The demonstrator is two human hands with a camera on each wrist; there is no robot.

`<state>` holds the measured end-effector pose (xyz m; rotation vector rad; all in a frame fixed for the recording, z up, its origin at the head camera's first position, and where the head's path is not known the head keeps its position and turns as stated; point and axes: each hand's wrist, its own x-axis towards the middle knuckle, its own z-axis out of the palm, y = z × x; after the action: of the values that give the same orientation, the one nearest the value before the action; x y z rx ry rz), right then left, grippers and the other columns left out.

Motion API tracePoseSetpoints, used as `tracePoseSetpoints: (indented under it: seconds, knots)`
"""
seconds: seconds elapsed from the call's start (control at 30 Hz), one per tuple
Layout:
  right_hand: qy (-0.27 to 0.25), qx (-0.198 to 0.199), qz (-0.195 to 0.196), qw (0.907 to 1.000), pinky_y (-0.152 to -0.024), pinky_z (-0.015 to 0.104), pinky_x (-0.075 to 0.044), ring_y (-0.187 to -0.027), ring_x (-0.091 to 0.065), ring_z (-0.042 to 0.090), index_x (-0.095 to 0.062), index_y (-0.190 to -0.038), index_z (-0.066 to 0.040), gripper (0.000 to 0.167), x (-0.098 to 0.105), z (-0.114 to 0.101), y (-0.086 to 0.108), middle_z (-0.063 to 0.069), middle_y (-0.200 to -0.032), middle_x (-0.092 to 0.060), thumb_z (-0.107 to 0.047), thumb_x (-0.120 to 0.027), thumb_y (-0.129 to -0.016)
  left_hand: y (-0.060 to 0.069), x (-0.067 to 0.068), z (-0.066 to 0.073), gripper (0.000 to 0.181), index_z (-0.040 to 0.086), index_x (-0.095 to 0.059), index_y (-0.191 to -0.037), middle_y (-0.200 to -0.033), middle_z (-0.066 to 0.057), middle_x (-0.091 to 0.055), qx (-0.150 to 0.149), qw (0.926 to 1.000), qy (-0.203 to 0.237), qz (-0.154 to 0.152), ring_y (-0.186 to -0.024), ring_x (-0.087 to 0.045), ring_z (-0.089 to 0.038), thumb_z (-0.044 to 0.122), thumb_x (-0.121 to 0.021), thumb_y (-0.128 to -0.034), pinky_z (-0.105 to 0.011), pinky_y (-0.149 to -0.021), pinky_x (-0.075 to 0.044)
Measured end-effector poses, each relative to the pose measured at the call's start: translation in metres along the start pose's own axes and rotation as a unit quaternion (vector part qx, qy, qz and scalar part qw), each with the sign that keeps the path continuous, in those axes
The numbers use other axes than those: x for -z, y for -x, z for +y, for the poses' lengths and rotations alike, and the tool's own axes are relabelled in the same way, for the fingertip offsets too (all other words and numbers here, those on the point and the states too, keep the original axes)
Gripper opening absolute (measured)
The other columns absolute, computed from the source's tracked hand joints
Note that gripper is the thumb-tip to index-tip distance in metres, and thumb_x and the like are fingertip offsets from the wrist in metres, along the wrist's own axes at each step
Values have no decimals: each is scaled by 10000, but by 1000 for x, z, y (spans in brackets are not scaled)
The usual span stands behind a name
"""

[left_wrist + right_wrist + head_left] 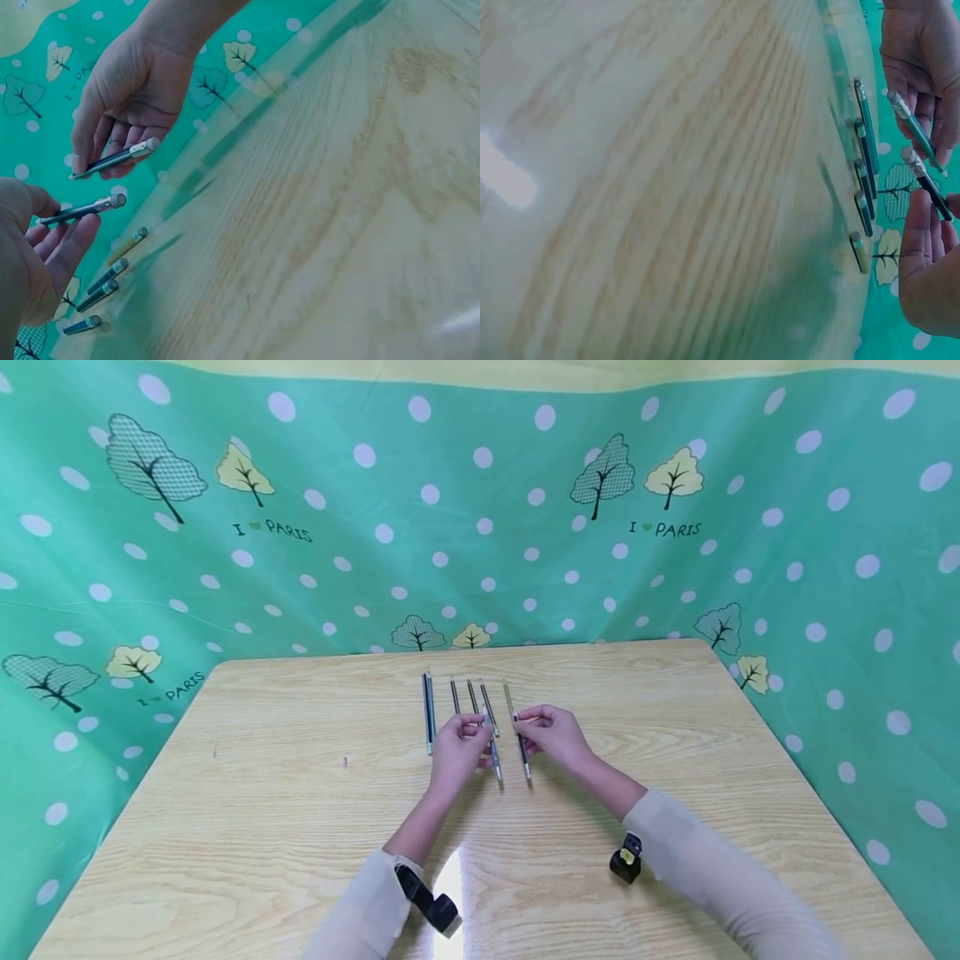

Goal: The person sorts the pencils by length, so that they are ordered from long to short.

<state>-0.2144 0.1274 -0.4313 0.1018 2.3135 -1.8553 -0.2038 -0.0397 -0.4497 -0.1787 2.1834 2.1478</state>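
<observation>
In the head view my left hand (456,753) pinches a blue-grey pencil (496,762), its eraser end pointing toward me. Beside it, my right hand (557,739) holds a dark pencil (524,758) between thumb and fingers. Both pencils are raised off the table in the left wrist view, roughly side by side and apart. Behind the hands several pencils lie in a row: a blue pair (429,714) at the left, dark pencils (455,697) in the middle, and a yellowish pencil (507,696) at the right. My left hand partly hides the middle ones.
All this is over a light wood-grain table (225,827). A tiny speck (345,762) sits left of the pencils. A green dotted cloth (480,585) hangs behind the table and along its sides. Each wrist wears a black strapped camera (626,860).
</observation>
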Motion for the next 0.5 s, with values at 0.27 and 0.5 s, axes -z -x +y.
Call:
tracePoseSetpoints:
  seconds: [0.27,0.5]
  knots:
    - [5,18,134,9999,-638,297,-596,-611,-602,103,-598,-1115,3,293,15,-6,1,20,-761,-639,-138,-661,-866,-9,-14,8,277,54,-596,-1099,-916,-102,-606,-129,9998,-58,-146,-625,-644,-168,149,-672,-851,-360,-600,-607]
    - [92,37,258,9996,-613,240,-583,-616,-612,100,-594,-1127,-4,304,26,-11,1,35,-783,-657,-166,-649,-876,-23,-27,13,253,78,-605,-1078,-882,-83,-600,-175,9995,-220,-110,-676,-664,-242,153,-671,-846,-328,-579,-604]
